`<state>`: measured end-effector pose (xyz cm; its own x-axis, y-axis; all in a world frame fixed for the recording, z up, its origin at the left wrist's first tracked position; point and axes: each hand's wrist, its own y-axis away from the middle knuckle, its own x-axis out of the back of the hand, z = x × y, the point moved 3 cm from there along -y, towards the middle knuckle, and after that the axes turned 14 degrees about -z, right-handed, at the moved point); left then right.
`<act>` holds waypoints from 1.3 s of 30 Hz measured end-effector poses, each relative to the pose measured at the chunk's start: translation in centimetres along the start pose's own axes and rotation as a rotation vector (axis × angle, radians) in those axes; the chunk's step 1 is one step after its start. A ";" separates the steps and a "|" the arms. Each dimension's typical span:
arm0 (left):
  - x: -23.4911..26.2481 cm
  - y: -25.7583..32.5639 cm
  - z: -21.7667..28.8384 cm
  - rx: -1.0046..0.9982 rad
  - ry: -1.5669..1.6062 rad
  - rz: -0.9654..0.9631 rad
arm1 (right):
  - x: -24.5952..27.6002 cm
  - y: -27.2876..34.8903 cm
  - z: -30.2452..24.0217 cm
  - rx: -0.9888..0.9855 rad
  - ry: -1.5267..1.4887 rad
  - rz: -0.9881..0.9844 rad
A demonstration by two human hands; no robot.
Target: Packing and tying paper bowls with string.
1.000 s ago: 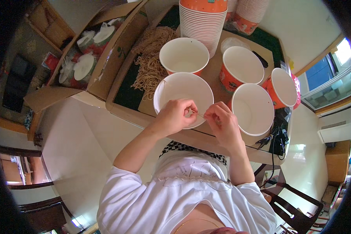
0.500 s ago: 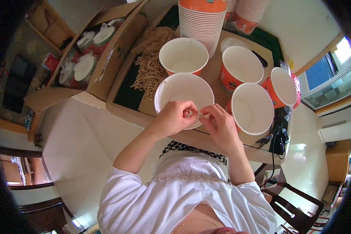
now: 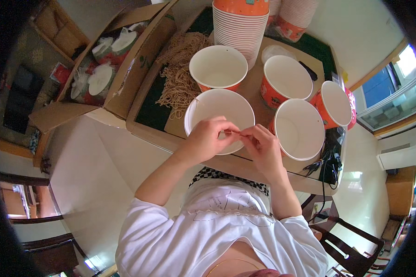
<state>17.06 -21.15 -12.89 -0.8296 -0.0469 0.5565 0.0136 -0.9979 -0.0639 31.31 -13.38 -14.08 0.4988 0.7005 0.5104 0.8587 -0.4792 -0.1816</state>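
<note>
over table's white bowl (image 3: pixel 219 113), both hands' fingertips (image 3: pixel 233 134) pinch together.

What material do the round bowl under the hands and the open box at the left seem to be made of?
The bowl looks like coated paper: thin rolled rim, smooth matte white inside, much like the orange-sided cups beside it. Thin plastic cannot be excluded. The open box looks like corrugated cardboard: plain brown, dull surface, folded flaps with creased edges.
</note>
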 end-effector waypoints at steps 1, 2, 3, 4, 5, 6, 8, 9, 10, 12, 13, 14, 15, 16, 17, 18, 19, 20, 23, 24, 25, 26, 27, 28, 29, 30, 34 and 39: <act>0.0 -0.1 0.1 0.053 0.005 -0.028 | 0.0 0.0 0.0 0.000 0.001 0.000; -0.1 -0.2 0.1 0.053 0.005 -0.027 | 0.0 0.0 0.0 -0.015 0.009 -0.001; -0.1 -0.1 0.1 0.050 -0.012 -0.020 | 0.0 0.1 -0.1 -0.030 0.017 -0.002; -0.1 -0.1 0.1 0.046 -0.029 -0.013 | 0.0 0.0 -0.1 -0.030 0.017 -0.003; -0.1 -0.1 0.0 0.046 -0.029 -0.013 | 0.1 0.1 -0.1 -0.023 0.037 -0.004; -0.2 -0.1 -0.2 0.005 -0.047 -0.003 | 0.2 0.1 -0.2 -0.016 0.057 -0.004; -0.4 0.0 -0.1 -0.037 -0.065 0.006 | 0.1 0.1 0.0 0.007 0.067 -0.008; -0.4 0.0 0.0 -0.048 -0.089 0.023 | 0.0 0.1 0.0 0.030 0.076 -0.011; -0.4 0.1 0.2 -0.058 -0.114 0.040 | 0.1 0.1 -0.1 0.030 0.076 -0.011; -0.2 0.1 0.3 0.002 -0.125 0.031 | 0.2 0.1 -0.2 0.037 0.076 -0.019; -0.1 0.1 0.3 0.062 -0.137 0.022 | 0.2 0.1 -0.1 0.037 0.076 -0.019; 0.3 0.1 0.5 0.061 -0.138 0.021 | 0.3 0.2 0.0 0.011 0.048 -0.010; 0.8 0.1 0.4 0.108 -0.071 -0.019 | 0.4 0.3 0.1 -0.015 0.020 -0.002; 1.1 0.1 0.2 0.155 -0.004 -0.060 | 0.6 0.3 0.1 -0.015 0.019 0.000; 1.0 0.3 -0.3 0.123 0.016 -0.084 | 0.6 0.3 0.0 -0.034 0.043 0.001; 0.9 0.5 -0.5 0.126 0.015 -0.084 | 0.7 0.3 0.0 -0.052 0.067 0.003; 0.6 0.7 -0.4 0.082 0.041 -0.067 | 0.6 0.3 -0.3 -0.052 0.064 0.002; 0.5 0.7 -0.2 0.035 0.067 -0.053 | 0.5 0.3 -0.5 -0.036 0.014 -0.011; 0.6 0.7 0.9 0.070 0.070 -0.051 | 0.4 0.4 -0.7 0.006 -0.026 -0.038; 0.6 0.8 1.0 0.069 0.070 -0.052 | 0.4 0.5 -0.8 0.031 -0.017 -0.055; 0.6 0.9 1.1 0.082 0.140 -0.069 | 0.3 0.5 -0.8 0.031 -0.016 -0.054; 0.5 1.0 1.1 0.094 0.210 -0.086 | 0.4 0.6 -0.8 0.094 0.005 0.000; 0.5 1.1 1.4 0.093 0.209 -0.086 | 0.4 0.7 -0.8 0.157 0.026 0.055; 0.5 1.3 1.7 0.040 0.318 -0.103 | 0.5 0.7 -0.7 0.157 0.027 0.056; 0.6 1.5 2.0 -0.011 0.427 -0.121 | 0.6 0.7 -0.7 0.175 0.075 0.093; 0.8 1.8 2.2 -0.012 0.427 -0.122 | 0.7 0.8 -0.7 0.194 0.122 0.130; 0.9 2.3 2.6 -0.082 0.523 -0.143 | -0.1 0.9 -0.3 0.167 0.006 0.176; 0.2 2.2 2.0 -0.102 0.815 -0.092 | -1.3 0.7 1.3 0.075 -0.269 0.127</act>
<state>17.99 -23.41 -11.26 -0.9701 0.1216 -0.2102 -0.0923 -0.9853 -0.1441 31.39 -13.97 -15.93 0.6070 0.7573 0.2409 0.7890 -0.5381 -0.2965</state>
